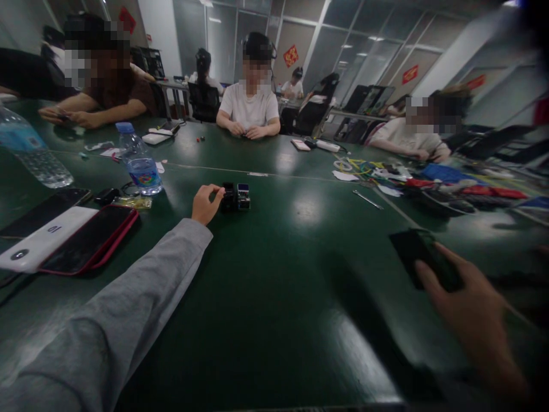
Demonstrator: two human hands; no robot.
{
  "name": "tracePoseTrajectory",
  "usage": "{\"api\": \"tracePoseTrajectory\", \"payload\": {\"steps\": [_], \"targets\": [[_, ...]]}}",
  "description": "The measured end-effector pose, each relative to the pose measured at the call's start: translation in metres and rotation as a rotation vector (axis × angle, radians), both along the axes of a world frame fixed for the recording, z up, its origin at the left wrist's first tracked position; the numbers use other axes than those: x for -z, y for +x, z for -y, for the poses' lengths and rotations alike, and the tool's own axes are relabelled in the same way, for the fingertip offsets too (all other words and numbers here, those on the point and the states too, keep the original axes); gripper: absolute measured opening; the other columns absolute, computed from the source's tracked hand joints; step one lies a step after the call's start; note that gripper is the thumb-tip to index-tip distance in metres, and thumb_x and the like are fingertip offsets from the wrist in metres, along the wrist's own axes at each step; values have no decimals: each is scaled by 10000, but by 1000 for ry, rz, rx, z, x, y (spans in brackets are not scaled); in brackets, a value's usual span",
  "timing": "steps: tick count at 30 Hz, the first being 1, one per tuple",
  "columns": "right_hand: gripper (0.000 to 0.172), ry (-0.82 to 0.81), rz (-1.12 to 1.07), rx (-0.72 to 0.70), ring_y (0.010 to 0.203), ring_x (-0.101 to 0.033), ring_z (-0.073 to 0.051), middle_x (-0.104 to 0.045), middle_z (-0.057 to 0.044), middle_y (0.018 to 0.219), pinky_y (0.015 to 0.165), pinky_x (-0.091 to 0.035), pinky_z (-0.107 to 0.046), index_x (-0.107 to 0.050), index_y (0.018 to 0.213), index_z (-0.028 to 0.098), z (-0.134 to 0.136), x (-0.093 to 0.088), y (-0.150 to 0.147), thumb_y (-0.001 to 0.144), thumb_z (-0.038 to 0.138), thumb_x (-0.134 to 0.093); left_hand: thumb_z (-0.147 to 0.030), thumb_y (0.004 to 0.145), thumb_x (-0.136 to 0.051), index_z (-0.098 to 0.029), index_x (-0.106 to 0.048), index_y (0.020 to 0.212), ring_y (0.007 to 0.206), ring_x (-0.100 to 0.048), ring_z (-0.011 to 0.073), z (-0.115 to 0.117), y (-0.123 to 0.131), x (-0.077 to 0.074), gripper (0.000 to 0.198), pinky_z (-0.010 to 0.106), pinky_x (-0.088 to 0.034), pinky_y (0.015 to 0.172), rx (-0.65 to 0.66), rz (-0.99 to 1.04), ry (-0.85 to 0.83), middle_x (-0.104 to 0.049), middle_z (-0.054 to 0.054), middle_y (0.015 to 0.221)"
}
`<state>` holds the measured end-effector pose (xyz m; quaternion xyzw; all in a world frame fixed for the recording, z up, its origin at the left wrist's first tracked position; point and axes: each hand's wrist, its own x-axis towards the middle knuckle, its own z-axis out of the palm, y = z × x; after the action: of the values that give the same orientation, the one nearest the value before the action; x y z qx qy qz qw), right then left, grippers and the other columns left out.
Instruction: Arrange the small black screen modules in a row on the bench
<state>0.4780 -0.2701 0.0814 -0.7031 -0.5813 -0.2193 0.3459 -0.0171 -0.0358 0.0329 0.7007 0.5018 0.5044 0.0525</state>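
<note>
My left hand, in a grey sleeve, reaches out over the dark green table. Its fingers are curled and pinch the left side of a small black block-shaped device standing on the table. My right hand is blurred at the lower right. Its fingers lie flat on a dark phone that rests on the table, the fingertips pressing on its near end.
Two water bottles stand at the left, near several phones and a white power bank. Three people sit across the table, hands busy. Coloured cables and parts clutter the right. A metal tool lies mid-table.
</note>
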Motion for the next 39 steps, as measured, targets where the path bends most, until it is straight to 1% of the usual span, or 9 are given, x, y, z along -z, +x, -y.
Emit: {"api": "tracePoseTrajectory", "payload": {"steps": [3,7,9,12,18,23,28,33,39], "targets": [[572,-56,-12,-257,1036,-605,-291,-629,-169,1158,896,-492,-445,-539,1346,199,-47,-11,-74,913,567,-480,-392,936,-495,-207,-622,834,886,-574,200,1,1,0,246,352,-461,812,19,-26,18,-660,50,877],[508,-182,130,-550,1083,-527,-306,-560,-171,1187,923,-479,-481,-465,1381,133,-107,14,-171,944,391,-454,-388,936,-489,-202,-620,847,895,-560,216,4,2,-1,244,370,-458,823,49,-111,63,-651,62,887],[492,-243,161,-599,1063,-513,-304,-544,-170,1166,885,-498,-459,-454,1385,125,-133,29,-208,947,347,-443,-384,938,-482,-202,-619,856,915,-555,223,6,3,-1,242,380,-454,849,68,-161,89,-652,66,893],[443,-214,116,-547,1034,-502,-296,-532,-165,1125,852,-510,-433,-486,1347,119,-169,43,-241,950,306,-425,-372,941,-474,-198,-619,867,929,-548,230,7,5,-3,238,391,-448,870,97,-228,109,-652,71,905],[428,-134,48,-413,1064,-465,-325,-489,-181,1107,888,-479,-487,-504,1293,91,-210,55,-247,949,335,-434,-365,940,-475,-205,-626,949,987,-543,246,14,12,-8,221,402,-426,870,163,-432,112,-632,83,998],[573,-149,77,-428,1143,-418,-367,-424,-233,1233,957,-431,-540,-393,1373,29,-204,62,-244,872,280,-516,-378,910,-535,-205,-603,1099,1070,-530,271,19,15,-10,265,410,-411,867,172,-561,109,-601,104,1150],[528,-232,62,-464,1224,-389,-369,-374,-257,1337,998,-417,-539,-375,1387,18,-196,61,-246,886,179,-421,-359,917,-528,-226,-563,1252,1193,-493,290,20,16,-10,362,449,-370,962,201,-602,129,-585,105,1280],[514,-247,31,-438,1238,-396,-381,-373,-257,1354,975,-439,-550,-361,1409,46,-199,60,-245,934,232,-425,-327,929,-507,-270,-493,1371,1328,-421,275,21,20,-10,445,476,-278,1092,363,-695,129,-532,68,1406],[550,-235,47,-417,1293,-333,-392,-308,-258,1409,1034,-371,-568,-338,1422,43,-198,57,-246,937,261,-479,-336,944,-480,-265,-496,1377,1314,-436,277,20,19,-8,439,478,-292,1082,369,-697,149,-541,57,1404]]}}
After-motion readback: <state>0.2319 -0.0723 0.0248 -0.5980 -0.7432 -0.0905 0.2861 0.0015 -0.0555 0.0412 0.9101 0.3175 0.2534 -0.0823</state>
